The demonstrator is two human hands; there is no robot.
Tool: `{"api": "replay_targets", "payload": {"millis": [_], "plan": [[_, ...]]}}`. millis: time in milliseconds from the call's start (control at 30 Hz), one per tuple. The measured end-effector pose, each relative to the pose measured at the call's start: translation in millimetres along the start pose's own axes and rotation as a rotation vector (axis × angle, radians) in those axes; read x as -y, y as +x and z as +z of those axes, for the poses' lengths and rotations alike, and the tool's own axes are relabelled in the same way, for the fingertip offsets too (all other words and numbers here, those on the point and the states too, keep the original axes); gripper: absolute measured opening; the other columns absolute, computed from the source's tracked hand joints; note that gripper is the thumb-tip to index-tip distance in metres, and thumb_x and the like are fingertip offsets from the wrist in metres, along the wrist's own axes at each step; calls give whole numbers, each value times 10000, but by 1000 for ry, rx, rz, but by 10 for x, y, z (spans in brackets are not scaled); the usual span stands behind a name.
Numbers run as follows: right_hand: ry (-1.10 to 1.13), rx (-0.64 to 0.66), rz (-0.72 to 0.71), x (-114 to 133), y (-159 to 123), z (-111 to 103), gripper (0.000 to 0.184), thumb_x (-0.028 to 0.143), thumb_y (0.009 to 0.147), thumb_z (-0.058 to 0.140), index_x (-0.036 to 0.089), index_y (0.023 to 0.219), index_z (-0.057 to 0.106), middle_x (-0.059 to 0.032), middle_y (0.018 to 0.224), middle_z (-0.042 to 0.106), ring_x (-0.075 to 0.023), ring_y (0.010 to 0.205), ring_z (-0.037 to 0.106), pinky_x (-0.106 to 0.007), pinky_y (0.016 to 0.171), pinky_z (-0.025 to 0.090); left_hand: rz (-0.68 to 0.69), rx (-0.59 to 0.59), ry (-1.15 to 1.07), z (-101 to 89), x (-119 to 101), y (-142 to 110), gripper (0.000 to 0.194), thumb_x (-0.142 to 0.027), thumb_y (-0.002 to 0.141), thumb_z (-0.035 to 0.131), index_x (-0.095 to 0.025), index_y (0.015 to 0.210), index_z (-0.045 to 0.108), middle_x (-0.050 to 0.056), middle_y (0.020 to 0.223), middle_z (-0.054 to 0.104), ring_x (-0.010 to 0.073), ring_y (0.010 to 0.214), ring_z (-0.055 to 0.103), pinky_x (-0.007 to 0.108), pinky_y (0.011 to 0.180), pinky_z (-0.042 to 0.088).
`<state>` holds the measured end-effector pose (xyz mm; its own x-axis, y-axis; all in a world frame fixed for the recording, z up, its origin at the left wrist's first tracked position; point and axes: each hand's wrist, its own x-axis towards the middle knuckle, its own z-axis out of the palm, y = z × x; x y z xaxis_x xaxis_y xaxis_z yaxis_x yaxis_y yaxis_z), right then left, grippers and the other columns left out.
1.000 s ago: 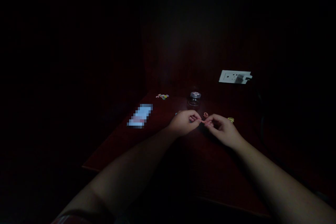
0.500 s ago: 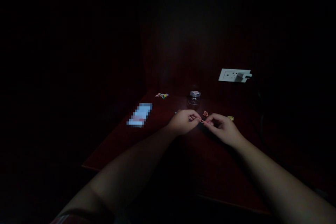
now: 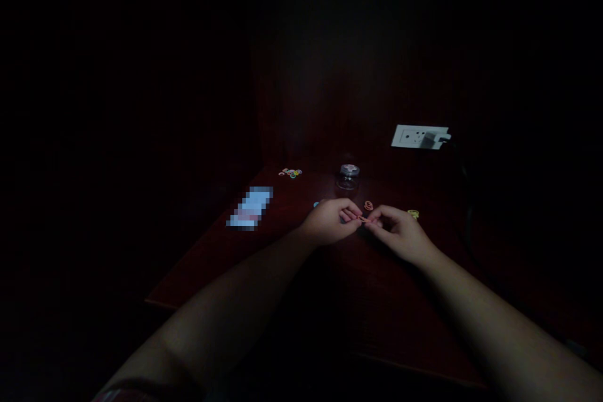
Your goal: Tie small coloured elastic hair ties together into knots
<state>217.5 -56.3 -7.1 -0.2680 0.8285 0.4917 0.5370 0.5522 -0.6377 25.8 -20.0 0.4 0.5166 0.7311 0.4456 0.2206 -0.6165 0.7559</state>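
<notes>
The scene is very dark. My left hand [image 3: 328, 220] and my right hand [image 3: 398, 231] meet over a dark red table [image 3: 264, 257], fingertips pinched together on a small orange rubber band [image 3: 362, 218] held between them. Another small orange band [image 3: 369, 205] lies on the table just behind the fingertips. A yellow-green band [image 3: 413, 213] lies right of my right hand. A bit of blue [image 3: 316, 204] shows at the far side of my left hand.
A small clear jar [image 3: 348, 177] stands behind the hands. A heap of several coloured bands [image 3: 291, 172] lies at the table's back left. A pale flat item [image 3: 250, 207] lies left. A white wall socket [image 3: 419, 136] with a plug sits at right.
The band between my fingertips was stretched a second ago, then slackened; now the fingertips are close together. The hands have barely moved.
</notes>
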Motion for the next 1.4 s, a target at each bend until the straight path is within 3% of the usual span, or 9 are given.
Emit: {"api": "replay_targets", "payload": {"millis": [433, 1400], "plan": [[34, -22, 9, 49, 1, 9, 139, 329, 822, 604, 191, 815, 592, -19, 700, 556, -143, 618, 488, -272, 568, 428, -3, -8, 14, 3, 75, 26, 185, -276, 789, 648, -140, 901, 707, 67, 864, 729, 140, 765, 669, 254, 717, 536], [-60, -57, -50, 80, 9, -59, 163, 313, 844, 602, 175, 765, 638, -43, 743, 582, -169, 695, 540, -288, 620, 421, -16, -53, -32, -5, 73, 32, 151, -217, 759, 651, -117, 863, 696, 70, 819, 722, 124, 715, 661, 235, 667, 539]]}}
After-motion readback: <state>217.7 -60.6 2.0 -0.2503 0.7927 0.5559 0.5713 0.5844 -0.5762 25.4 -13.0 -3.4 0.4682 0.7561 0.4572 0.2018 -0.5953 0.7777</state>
